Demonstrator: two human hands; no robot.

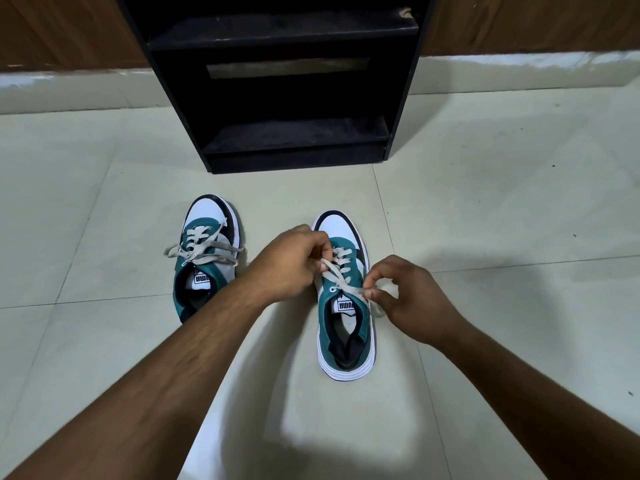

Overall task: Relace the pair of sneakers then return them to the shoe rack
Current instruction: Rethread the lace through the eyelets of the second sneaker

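Observation:
Two teal, white and black sneakers stand on the tiled floor, toes pointing away from me. The left sneaker (207, 258) has its grey lace threaded and lying loose across the tongue. Over the right sneaker (346, 320), my left hand (291, 261) pinches one strand of the grey lace (337, 277) near the upper eyelets. My right hand (405, 299) pinches the other end of that lace at the shoe's right side. The lace crosses the tongue between both hands.
A black shoe rack (294, 133) with open dark shelves stands on the floor just beyond the sneakers, against a wood-panelled wall (536, 26) with a pale skirting. Pale floor tiles (104, 202) spread around on all sides.

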